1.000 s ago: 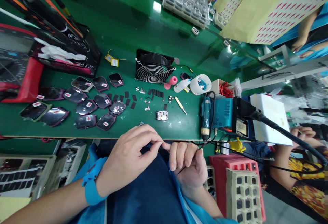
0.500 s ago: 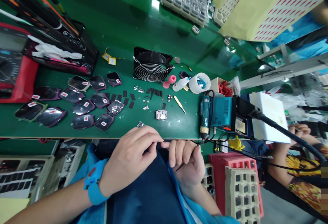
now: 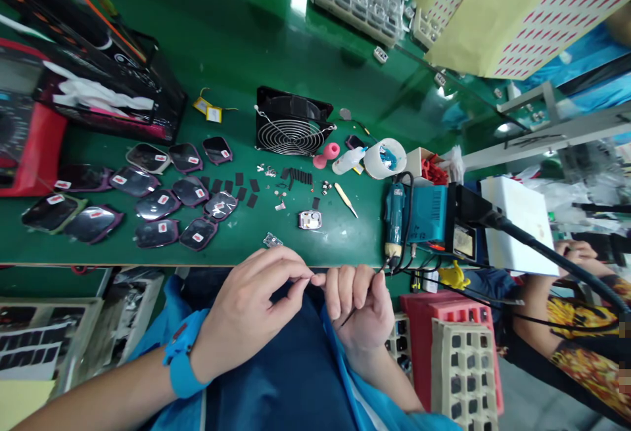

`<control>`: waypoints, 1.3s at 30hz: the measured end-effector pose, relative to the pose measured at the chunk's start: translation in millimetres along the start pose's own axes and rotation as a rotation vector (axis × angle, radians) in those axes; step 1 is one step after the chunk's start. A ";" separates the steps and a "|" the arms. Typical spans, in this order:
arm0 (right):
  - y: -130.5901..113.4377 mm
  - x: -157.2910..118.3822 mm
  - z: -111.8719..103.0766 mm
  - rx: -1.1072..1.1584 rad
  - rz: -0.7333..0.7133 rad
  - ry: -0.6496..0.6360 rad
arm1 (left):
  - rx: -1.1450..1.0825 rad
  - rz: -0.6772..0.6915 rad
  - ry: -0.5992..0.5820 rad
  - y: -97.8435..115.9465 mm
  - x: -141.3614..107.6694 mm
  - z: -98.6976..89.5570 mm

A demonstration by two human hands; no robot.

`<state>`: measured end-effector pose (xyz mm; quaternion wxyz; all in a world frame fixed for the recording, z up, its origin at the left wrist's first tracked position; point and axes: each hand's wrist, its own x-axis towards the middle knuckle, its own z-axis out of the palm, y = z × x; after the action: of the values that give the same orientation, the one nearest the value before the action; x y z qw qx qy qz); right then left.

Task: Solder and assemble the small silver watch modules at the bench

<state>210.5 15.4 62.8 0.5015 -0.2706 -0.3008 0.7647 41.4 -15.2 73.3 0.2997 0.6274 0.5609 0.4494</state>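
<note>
My left hand, with a blue wristband, is over my lap at the table's front edge, thumb and index finger pinched together. What sits in that pinch is too small to make out. My right hand faces it palm up, its little fingertip near the pinch, its fingers curled round a thin dark tool. Just beyond my left hand lies a small circuit board. Farther out on the green table rests an open white device with a purple rim.
Purple-rimmed dark covers lie at the left. Behind are a black fan, a white cup and a pink bottle. An electric screwdriver and teal power unit stand right. Another person's hand shows at far right.
The pinched fingertips of my left hand have shifted slightly, and the circuit board beyond that hand shows more fully. My right hand has hardly moved. The view has shifted a little.
</note>
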 end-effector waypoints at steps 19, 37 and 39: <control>5.8 -9.0 -0.7 -0.240 -0.148 -0.104 | 0.247 0.113 0.107 -9.2 -1.5 -0.1; -0.5 4.5 -0.3 0.099 0.161 0.078 | 0.174 0.327 0.088 -18.5 -7.9 5.8; 0.2 4.6 -0.7 0.090 0.150 0.061 | 0.159 0.301 0.091 -17.5 -7.5 5.5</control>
<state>209.2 19.7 61.7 0.4634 -0.2927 -0.2294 0.8044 39.1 -18.5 54.0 0.1526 0.7052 0.5074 0.4712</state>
